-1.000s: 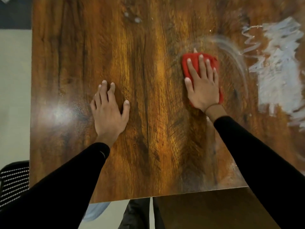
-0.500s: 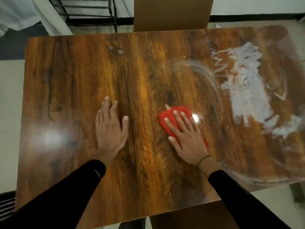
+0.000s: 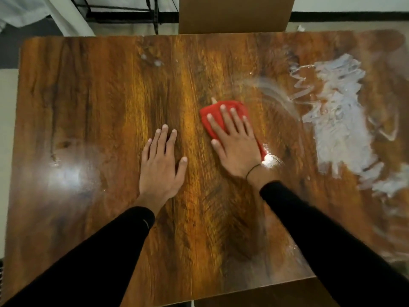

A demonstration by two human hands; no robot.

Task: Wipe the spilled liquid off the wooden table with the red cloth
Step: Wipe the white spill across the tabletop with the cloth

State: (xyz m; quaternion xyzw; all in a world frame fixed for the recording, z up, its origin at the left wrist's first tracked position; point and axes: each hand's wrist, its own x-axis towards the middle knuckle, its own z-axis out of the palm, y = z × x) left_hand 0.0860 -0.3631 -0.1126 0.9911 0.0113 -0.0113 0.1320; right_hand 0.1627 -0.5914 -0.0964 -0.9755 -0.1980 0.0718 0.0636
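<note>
My right hand lies flat on the folded red cloth, fingers spread, pressing it onto the wooden table a little right of the middle. The cloth shows beyond my fingertips and along the hand's right side. My left hand rests palm down on bare wood just left of the cloth, holding nothing. A wide whitish spill covers the table's right part, apart from the cloth, with a curved wet streak between them. Two small drops sit near the far edge.
A brown cardboard box stands beyond the table's far edge. A dark metal rack and white fabric are at the far left. Pale floor lies left of the table. Another brown surface sits below the near edge.
My right hand slid the cloth from the right toward me and left, and has now pushed it away from me again. The view tilted up. My left hand stayed put.
</note>
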